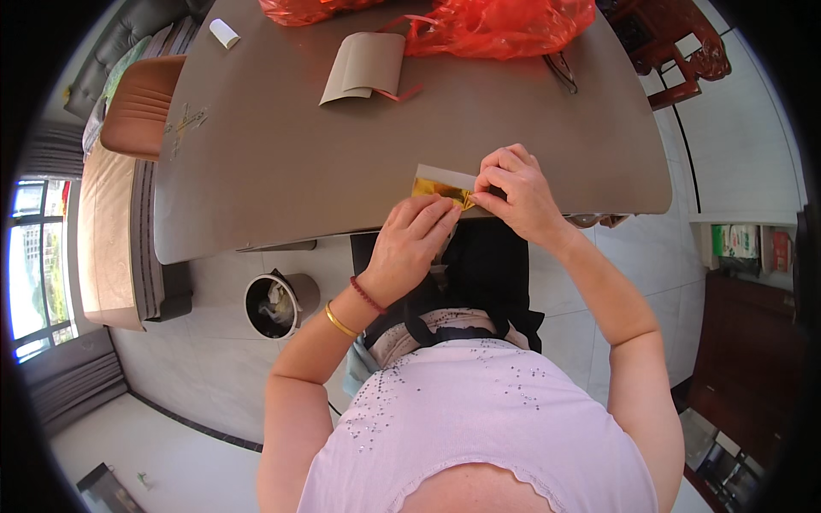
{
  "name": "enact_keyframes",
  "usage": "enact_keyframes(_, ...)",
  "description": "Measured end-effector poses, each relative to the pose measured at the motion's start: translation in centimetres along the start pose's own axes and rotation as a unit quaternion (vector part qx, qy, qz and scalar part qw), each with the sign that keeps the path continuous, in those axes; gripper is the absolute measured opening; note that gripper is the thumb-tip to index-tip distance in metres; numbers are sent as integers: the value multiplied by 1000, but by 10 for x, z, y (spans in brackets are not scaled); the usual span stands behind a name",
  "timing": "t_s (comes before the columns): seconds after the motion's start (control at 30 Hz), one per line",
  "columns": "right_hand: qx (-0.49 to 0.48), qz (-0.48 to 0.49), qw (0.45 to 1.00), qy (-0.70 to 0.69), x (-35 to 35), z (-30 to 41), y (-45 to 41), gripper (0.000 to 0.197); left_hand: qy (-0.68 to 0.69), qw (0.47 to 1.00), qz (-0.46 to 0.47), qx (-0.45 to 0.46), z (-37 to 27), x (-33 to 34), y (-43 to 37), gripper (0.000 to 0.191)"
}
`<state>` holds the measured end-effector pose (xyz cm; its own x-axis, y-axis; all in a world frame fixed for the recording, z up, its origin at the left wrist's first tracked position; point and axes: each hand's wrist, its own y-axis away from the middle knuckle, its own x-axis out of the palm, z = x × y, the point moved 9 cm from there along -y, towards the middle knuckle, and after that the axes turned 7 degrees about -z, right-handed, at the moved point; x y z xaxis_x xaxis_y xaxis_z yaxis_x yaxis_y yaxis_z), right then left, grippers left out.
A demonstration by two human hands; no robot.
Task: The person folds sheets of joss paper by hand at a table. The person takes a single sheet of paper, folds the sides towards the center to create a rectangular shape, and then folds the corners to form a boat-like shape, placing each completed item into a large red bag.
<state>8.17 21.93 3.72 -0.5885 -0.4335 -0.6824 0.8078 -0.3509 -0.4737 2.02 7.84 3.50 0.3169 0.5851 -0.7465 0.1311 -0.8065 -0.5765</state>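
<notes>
A small piece of gold foil paper [431,186] with a pale strip along its far side lies near the front edge of the table [282,154]. My left hand [417,234] rests its fingertips on the near edge of the foil. At the right end, my right hand [518,192] pinches the foil's corner between thumb and bent fingers. The near right part of the foil looks creased or folded. My fingers hide some of its near edge and right end.
Red plastic bags [507,25] sit at the table's far side. Nearer lie a curled beige sheet [369,64], a red strip [405,93], folded glasses [562,74] and a white curled piece [224,34]. A waste bin [306,292] stands on the floor at left, a brown chair [141,106] beside the table.
</notes>
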Motion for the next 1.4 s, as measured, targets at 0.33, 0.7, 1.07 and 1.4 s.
enact_keyframes(0.33,12,-23,999,33,2,1,0,15,-40,999,11,30,-8,1,-1,45)
enact_keyframes(0.7,-125,-133,983,37,-18,32,24,26,-18,997,46,67,-10,11,-4,41)
enact_keyframes(1.07,-107,-99,985,94,-7,13,45,40,-24,997,46,50,-9,12,-2,45)
enact_keyframes(1.4,-98,-59,989,97,14,39,52,46,-26,998,35,47,-9,6,0,49)
